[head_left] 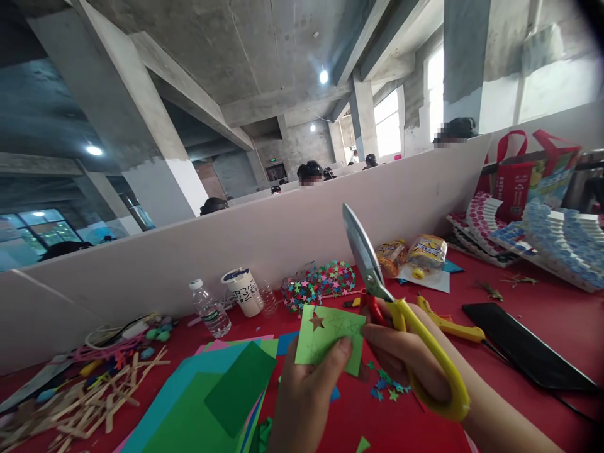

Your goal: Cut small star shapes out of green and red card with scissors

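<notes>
The left hand [306, 393] pinches light-green paper [328, 340], thumb on its face, above the red tabletop [387, 431]. At the paper's right edge, whether touching or not I cannot tell, the right hand [410, 346] grips yellow-handled scissors [401, 308], their long axis slanting up-left, blades pointing above the paper, clear of it.

- Left hand [309, 390] pinches green paper [337, 336] with a star-shaped hole near one corner.
- Right hand [408, 346] grips yellow-handled scissors [376, 284], blades pointing up, beside the paper.
- Small stars [393, 395] lie on the red table [533, 284] between the hands.
- Coloured sheets [184, 402] overlap on the left; sticks [109, 412] lie farther left.
- Bottle [211, 309] and cup [246, 294] stand near the pale divider [283, 226].
</notes>
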